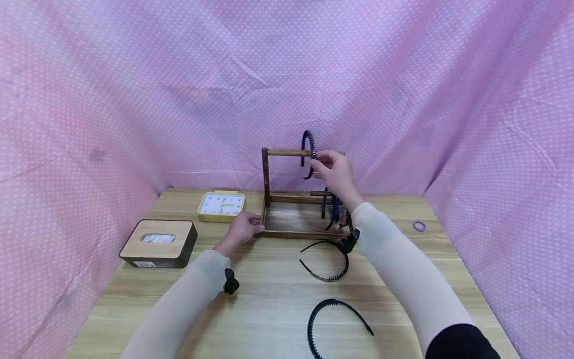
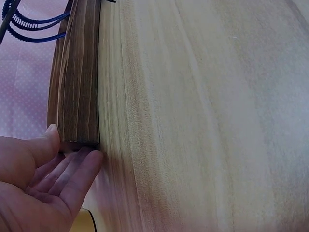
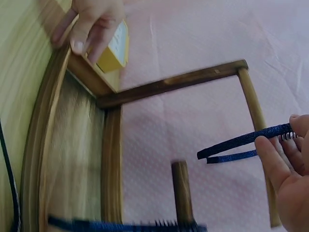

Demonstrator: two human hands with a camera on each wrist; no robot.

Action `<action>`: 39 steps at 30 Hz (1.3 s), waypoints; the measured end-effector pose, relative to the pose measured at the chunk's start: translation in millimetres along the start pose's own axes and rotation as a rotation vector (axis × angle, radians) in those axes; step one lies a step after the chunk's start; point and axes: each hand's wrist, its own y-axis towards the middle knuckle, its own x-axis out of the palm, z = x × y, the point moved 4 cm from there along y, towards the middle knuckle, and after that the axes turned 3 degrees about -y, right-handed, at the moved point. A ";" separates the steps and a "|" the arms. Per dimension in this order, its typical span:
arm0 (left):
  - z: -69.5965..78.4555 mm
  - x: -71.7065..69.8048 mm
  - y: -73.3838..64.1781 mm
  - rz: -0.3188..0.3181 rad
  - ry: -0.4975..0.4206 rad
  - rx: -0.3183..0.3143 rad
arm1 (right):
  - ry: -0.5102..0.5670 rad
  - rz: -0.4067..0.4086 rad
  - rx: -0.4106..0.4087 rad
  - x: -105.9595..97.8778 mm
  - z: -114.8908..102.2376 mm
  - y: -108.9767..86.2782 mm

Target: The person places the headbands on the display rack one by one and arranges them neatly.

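A brown wooden rack (image 1: 266, 174) with a shallow tray base and two bars stands at the back of the table. My left hand (image 1: 242, 229) holds the tray's front left corner, thumb on one side of the wall and fingers on the other. My right hand (image 1: 337, 174) pinches a dark blue toothed headband (image 3: 231, 144) at the upper bar (image 1: 284, 152). This headband's two ends point toward the rack's left side, and the bar passes between its arms in the right wrist view. Several other headbands (image 1: 334, 209) hang on the short lower bar (image 3: 181, 188), partly behind my right wrist.
Two dark headbands lie on the table: one toothed headband (image 1: 309, 326) near the front, another headband (image 1: 329, 279) just before the rack. Left of the rack are a yellow clock (image 1: 215, 218) and a tissue box (image 1: 184, 257). A purple ring (image 1: 419, 222) lies at the right.
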 end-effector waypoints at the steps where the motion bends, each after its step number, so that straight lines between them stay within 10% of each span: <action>1: 0.2 0.4 0.1 0.001 -0.002 -0.001 | -0.004 -0.007 0.007 5.8 0.9 1.3; 18: 0.7 2.7 -1.6 -0.001 0.036 -0.015 | 0.000 -0.075 0.130 75.4 6.3 12.0; 39: -2.1 4.2 2.3 0.010 0.056 -0.006 | -0.046 -0.099 0.099 98.0 4.9 13.7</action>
